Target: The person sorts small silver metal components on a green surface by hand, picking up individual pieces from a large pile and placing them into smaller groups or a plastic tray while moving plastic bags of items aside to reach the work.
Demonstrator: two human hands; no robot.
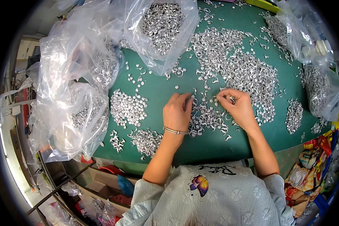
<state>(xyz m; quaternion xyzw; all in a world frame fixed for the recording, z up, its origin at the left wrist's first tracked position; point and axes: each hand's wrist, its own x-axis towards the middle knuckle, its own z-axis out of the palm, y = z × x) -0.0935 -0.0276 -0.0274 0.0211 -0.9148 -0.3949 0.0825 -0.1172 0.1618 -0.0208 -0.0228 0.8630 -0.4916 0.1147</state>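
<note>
My left hand, with a bangle on its wrist, hovers low over the green table, thumb and fingers drawn together; whatever they pinch is too small to make out. My right hand is curled, with small silver metal pieces showing between thumb and fingers. Between both hands lies a loose pile of curved silver metal pieces. Beyond the right hand spreads a larger heap of similar pieces. Left of my left hand are a flat group of small rounded silver pieces and a pile of curved ones.
Clear plastic bags of metal pieces stand at the back, along the left and at the right. A small separate pile lies near the right edge. Colourful packets sit below the table's right side.
</note>
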